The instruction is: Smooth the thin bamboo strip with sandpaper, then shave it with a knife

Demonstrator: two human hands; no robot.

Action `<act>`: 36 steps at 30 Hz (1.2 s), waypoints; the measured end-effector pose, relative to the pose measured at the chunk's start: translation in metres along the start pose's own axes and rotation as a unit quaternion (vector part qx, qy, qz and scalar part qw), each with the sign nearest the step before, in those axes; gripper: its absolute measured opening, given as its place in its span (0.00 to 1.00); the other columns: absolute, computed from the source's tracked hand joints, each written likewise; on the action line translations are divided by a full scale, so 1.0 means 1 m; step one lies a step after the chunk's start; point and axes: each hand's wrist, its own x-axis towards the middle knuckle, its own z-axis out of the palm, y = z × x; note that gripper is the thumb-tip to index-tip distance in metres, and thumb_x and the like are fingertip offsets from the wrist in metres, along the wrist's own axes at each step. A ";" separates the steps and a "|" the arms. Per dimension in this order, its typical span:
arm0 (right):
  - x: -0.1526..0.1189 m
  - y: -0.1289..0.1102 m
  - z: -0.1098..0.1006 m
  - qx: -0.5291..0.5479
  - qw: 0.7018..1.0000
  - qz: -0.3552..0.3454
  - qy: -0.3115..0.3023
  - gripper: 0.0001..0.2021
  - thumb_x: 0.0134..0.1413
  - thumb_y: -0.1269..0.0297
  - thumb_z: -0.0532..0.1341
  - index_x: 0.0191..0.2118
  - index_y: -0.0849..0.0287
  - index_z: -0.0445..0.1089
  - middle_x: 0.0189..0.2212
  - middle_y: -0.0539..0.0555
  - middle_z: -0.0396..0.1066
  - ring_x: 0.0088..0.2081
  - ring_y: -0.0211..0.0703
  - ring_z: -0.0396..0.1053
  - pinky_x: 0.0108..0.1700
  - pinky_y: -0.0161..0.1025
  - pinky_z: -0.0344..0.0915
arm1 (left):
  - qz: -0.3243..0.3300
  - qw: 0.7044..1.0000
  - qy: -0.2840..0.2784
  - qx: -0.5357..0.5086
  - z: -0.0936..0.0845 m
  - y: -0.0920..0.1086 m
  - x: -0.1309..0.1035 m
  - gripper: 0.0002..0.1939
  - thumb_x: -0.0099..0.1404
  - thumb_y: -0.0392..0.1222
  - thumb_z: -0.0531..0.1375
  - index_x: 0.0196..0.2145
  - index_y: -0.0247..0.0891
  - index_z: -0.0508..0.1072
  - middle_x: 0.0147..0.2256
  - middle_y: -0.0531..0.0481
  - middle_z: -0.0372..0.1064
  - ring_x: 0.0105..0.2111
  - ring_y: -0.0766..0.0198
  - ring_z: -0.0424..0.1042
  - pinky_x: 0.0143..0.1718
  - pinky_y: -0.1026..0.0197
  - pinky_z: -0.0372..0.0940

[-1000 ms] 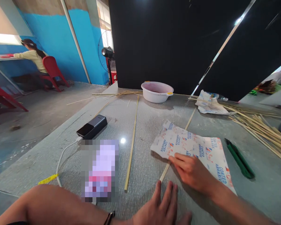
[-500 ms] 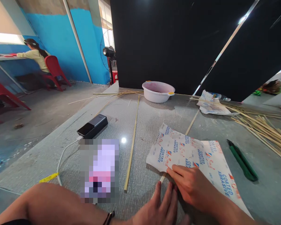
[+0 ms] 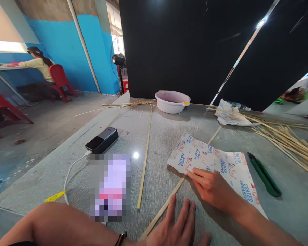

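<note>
My left hand (image 3: 170, 223) lies on the table with its fingers spread, the index fingertip against the edge of a thin bamboo strip (image 3: 160, 212). That strip runs diagonally beneath a sheet of sandpaper (image 3: 202, 155), its white printed backing facing up, and comes out beyond the far edge. With fingers closed, my right hand (image 3: 212, 186) pinches the sheet's near edge over the strip. Left of these, a second bamboo strip (image 3: 145, 164) lies lengthwise on the table. A green utility knife (image 3: 265, 176) rests to the right of the sandpaper.
A blurred phone (image 3: 113, 186) and a black power bank (image 3: 102, 140) with a white cable lie at left. Farther back stand a white basin (image 3: 171, 102), another sandpaper piece (image 3: 231, 114) and many bamboo strips (image 3: 290, 138). A person (image 3: 42, 66) sits beyond the table.
My right hand and the sandpaper have slid forward along the strip, away from my left hand. More of the strip shows between the hands; my left hand stays nearly in place.
</note>
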 end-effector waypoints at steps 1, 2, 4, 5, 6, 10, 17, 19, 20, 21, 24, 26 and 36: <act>-0.001 0.000 0.000 0.005 1.000 0.006 0.005 0.18 0.69 0.80 0.53 0.48 0.62 0.80 0.38 0.59 0.80 0.35 0.46 0.79 0.35 0.38 0.71 | 0.000 1.000 0.001 0.003 -0.002 -0.002 0.001 0.28 0.82 0.46 0.56 0.75 0.47 0.58 0.56 0.47 0.80 0.59 0.54 0.77 0.56 0.47 0.71; -0.001 0.000 0.000 0.010 1.000 0.011 0.011 0.17 0.70 0.78 0.54 0.48 0.61 0.80 0.37 0.58 0.80 0.34 0.45 0.79 0.35 0.38 0.72 | 0.001 1.000 0.001 0.005 -0.003 -0.003 0.001 0.28 0.82 0.46 0.55 0.75 0.47 0.58 0.56 0.48 0.80 0.59 0.55 0.77 0.55 0.48 0.71; -0.002 -0.001 0.001 0.019 0.999 0.021 0.017 0.16 0.73 0.76 0.55 0.49 0.59 0.81 0.36 0.58 0.80 0.34 0.45 0.79 0.36 0.37 0.72 | 0.003 1.000 0.001 0.003 -0.005 -0.005 0.002 0.27 0.82 0.45 0.55 0.75 0.47 0.59 0.56 0.48 0.80 0.58 0.56 0.77 0.55 0.48 0.71; -0.003 -0.001 0.001 0.022 0.999 0.023 0.017 0.16 0.73 0.75 0.54 0.50 0.59 0.81 0.36 0.57 0.80 0.34 0.45 0.79 0.36 0.37 0.73 | 0.003 1.000 0.000 0.000 -0.005 -0.006 0.002 0.27 0.82 0.45 0.55 0.75 0.48 0.59 0.56 0.48 0.80 0.58 0.56 0.77 0.56 0.48 0.70; -0.003 0.000 0.002 0.024 0.999 0.024 0.016 0.17 0.74 0.75 0.54 0.50 0.59 0.81 0.36 0.57 0.80 0.34 0.45 0.79 0.36 0.37 0.73 | 0.003 1.000 0.000 -0.005 -0.005 -0.005 0.002 0.27 0.82 0.45 0.56 0.75 0.48 0.60 0.56 0.48 0.80 0.58 0.55 0.77 0.56 0.47 0.70; -0.003 0.001 0.002 0.034 0.999 0.025 0.014 0.18 0.75 0.74 0.53 0.51 0.60 0.81 0.36 0.58 0.81 0.35 0.45 0.79 0.36 0.38 0.74 | -0.020 1.000 -0.007 -0.019 -0.004 -0.001 0.002 0.27 0.82 0.49 0.55 0.75 0.49 0.60 0.57 0.47 0.80 0.57 0.53 0.77 0.56 0.44 0.70; -0.004 0.001 0.002 0.038 0.999 0.029 0.012 0.17 0.74 0.74 0.53 0.52 0.59 0.81 0.39 0.58 0.81 0.36 0.45 0.80 0.36 0.39 0.74 | 0.011 0.999 -0.050 -0.009 -0.001 0.002 -0.001 0.29 0.83 0.46 0.53 0.77 0.50 0.56 0.61 0.43 0.77 0.59 0.51 0.77 0.55 0.44 0.71; -0.005 0.001 0.004 0.036 0.999 0.035 0.010 0.17 0.74 0.74 0.53 0.52 0.59 0.81 0.41 0.59 0.82 0.36 0.46 0.80 0.36 0.39 0.74 | 0.011 0.999 -0.037 -0.010 0.000 0.002 -0.001 0.29 0.83 0.45 0.54 0.77 0.48 0.57 0.60 0.43 0.78 0.58 0.52 0.78 0.55 0.46 0.72; -0.005 0.001 0.004 0.034 0.999 0.038 0.008 0.17 0.75 0.74 0.53 0.52 0.60 0.80 0.42 0.59 0.82 0.37 0.46 0.80 0.36 0.39 0.74 | 0.010 1.000 -0.024 -0.012 0.001 0.002 0.000 0.29 0.83 0.45 0.54 0.77 0.47 0.58 0.59 0.43 0.79 0.58 0.52 0.79 0.55 0.47 0.72; -0.005 0.002 0.005 0.034 0.999 0.042 0.006 0.17 0.75 0.73 0.53 0.52 0.60 0.80 0.42 0.59 0.82 0.37 0.47 0.80 0.36 0.40 0.73 | 0.007 1.000 -0.011 -0.013 0.002 0.002 0.000 0.28 0.82 0.45 0.55 0.76 0.45 0.59 0.57 0.43 0.80 0.57 0.53 0.79 0.55 0.48 0.72; -0.005 0.004 0.004 0.034 0.998 0.047 0.004 0.16 0.75 0.74 0.53 0.51 0.59 0.80 0.41 0.58 0.81 0.37 0.46 0.80 0.36 0.39 0.72 | -0.003 1.000 0.006 -0.014 0.004 0.003 0.001 0.28 0.82 0.46 0.56 0.75 0.43 0.59 0.56 0.44 0.80 0.56 0.53 0.80 0.56 0.49 0.71; -0.004 0.002 0.003 0.028 0.999 0.040 0.007 0.16 0.74 0.75 0.53 0.50 0.60 0.80 0.39 0.58 0.81 0.36 0.45 0.79 0.35 0.39 0.70 | 0.005 1.000 -0.004 -0.012 0.006 0.004 0.001 0.29 0.82 0.46 0.56 0.76 0.43 0.57 0.57 0.42 0.80 0.57 0.53 0.79 0.57 0.49 0.71; 0.000 -0.025 -0.002 0.030 0.999 -0.004 -0.040 0.17 0.69 0.78 0.53 0.51 0.62 0.78 0.38 0.59 0.79 0.35 0.47 0.78 0.34 0.39 0.68 | 0.022 0.999 -0.022 -0.016 0.003 0.000 -0.002 0.29 0.81 0.46 0.57 0.75 0.44 0.60 0.57 0.42 0.79 0.57 0.53 0.79 0.59 0.49 0.68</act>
